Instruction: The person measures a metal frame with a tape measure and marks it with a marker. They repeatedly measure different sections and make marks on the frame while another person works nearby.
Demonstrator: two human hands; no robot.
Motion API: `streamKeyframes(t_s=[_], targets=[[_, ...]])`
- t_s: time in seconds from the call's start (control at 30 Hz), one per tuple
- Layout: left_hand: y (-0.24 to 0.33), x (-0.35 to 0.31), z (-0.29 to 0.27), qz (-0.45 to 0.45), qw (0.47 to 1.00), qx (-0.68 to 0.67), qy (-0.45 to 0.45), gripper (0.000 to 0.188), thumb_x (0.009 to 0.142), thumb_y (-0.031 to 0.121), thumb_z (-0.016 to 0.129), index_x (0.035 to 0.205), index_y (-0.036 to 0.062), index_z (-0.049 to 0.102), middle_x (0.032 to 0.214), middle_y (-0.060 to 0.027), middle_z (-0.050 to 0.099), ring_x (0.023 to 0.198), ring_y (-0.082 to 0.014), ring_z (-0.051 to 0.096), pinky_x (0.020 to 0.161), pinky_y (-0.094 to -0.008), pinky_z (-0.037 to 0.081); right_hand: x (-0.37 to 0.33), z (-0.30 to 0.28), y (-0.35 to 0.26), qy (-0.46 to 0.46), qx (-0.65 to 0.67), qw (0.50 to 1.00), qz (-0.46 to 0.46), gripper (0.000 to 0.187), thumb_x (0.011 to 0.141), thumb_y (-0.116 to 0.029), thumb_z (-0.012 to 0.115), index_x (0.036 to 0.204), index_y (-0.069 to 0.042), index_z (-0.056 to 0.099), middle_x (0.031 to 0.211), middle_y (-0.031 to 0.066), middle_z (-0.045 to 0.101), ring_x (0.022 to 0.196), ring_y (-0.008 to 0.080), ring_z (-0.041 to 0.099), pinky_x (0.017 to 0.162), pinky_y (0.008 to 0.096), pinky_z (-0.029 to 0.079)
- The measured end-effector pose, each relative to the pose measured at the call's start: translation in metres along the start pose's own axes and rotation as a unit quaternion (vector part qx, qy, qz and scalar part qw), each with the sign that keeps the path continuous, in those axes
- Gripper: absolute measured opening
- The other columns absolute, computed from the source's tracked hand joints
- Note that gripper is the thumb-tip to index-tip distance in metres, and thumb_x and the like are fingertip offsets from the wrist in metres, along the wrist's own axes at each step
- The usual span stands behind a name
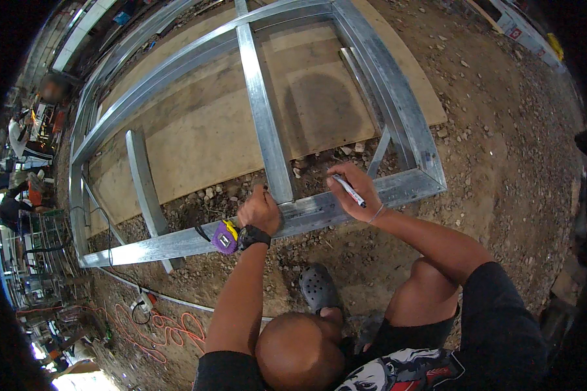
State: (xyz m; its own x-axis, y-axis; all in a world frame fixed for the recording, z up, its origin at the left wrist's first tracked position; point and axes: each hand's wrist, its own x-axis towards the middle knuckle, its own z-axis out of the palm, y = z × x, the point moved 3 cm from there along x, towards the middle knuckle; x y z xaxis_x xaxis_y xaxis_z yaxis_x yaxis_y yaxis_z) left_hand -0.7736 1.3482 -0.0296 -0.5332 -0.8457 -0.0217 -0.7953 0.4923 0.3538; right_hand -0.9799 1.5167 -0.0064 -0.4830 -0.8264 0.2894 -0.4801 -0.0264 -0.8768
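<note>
A welded frame of galvanized steel tubing (319, 202) lies before me. My left hand (259, 212) is closed over its near rail, beside the end of a crossbar (259, 98); whatever the fingers may hold is hidden. Against the wrist, which wears a dark band, a purple and yellow tape measure (224, 238) rests on the rail. My right hand (357, 193) is closed around a white marker pen (349, 189), above the same rail and to the right of the crossbar. The marker's dark end points toward my wrist.
Plywood sheets (195, 130) lie under the frame on stony dirt ground. A loose steel tube (143, 182) leans across the near rail at left. Orange cord (156, 332) coils at lower left by a power socket (145, 302). Other people (23, 140) are at far left.
</note>
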Motion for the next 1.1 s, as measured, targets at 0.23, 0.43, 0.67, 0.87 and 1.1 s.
streamKeyframes(t_s=[0.23,0.43,0.67,0.87,1.1], targets=[[-0.0019,-0.0004,0.0031,0.013,1.000,0.003,0.014,0.017,0.097,0.022,0.056,0.103,0.0079,0.063,0.086,-0.0221,0.073,0.080,-0.0460,0.070,0.073,-0.0590,0.053,-0.0003,0.0003,0.0023,-0.003,-0.013,1.000,0.006,0.018,0.101,-0.017,0.068,0.116,-0.007,0.064,0.100,0.0128,0.064,0.089,0.0322,0.065,0.078,0.0413,0.052],[0.0012,-0.0005,0.0015,0.013,1.000,-0.006,0.018,0.016,0.097,0.022,0.056,0.100,0.0078,0.063,0.085,-0.0226,0.072,0.079,-0.0464,0.070,0.072,-0.0588,0.053,-0.0008,-0.0009,0.0022,-0.005,-0.016,1.000,0.008,0.019,0.102,-0.019,0.068,0.116,-0.007,0.064,0.099,0.0124,0.063,0.086,0.0319,0.064,0.077,0.0416,0.052],[-0.0012,-0.0001,0.0032,0.009,1.000,-0.004,0.018,0.016,0.096,0.022,0.057,0.100,0.0077,0.062,0.084,-0.0228,0.072,0.079,-0.0462,0.070,0.073,-0.0589,0.053,-0.0010,-0.0001,0.0026,0.007,0.002,1.000,-0.004,0.020,0.101,-0.019,0.068,0.117,-0.007,0.064,0.099,0.0130,0.063,0.087,0.0319,0.064,0.078,0.0416,0.052],[0.0004,-0.0003,0.0021,0.010,1.000,-0.002,0.022,0.017,0.096,0.022,0.057,0.103,0.0077,0.063,0.084,-0.0224,0.072,0.078,-0.0460,0.070,0.072,-0.0581,0.053,-0.0017,0.0009,0.0051,0.009,-0.005,1.000,-0.012,0.020,0.101,-0.018,0.068,0.117,-0.007,0.063,0.099,0.0137,0.063,0.089,0.0336,0.064,0.080,0.0432,0.052],[0.0011,-0.0003,0.0002,0.006,1.000,0.001,0.011,0.016,0.096,0.021,0.057,0.102,0.0078,0.064,0.084,-0.0220,0.072,0.079,-0.0459,0.070,0.072,-0.0584,0.053,-0.0005,0.0008,0.0032,0.008,-0.012,1.000,-0.012,0.020,0.101,-0.018,0.068,0.117,-0.007,0.063,0.099,0.0138,0.063,0.089,0.0333,0.064,0.080,0.0424,0.052]])
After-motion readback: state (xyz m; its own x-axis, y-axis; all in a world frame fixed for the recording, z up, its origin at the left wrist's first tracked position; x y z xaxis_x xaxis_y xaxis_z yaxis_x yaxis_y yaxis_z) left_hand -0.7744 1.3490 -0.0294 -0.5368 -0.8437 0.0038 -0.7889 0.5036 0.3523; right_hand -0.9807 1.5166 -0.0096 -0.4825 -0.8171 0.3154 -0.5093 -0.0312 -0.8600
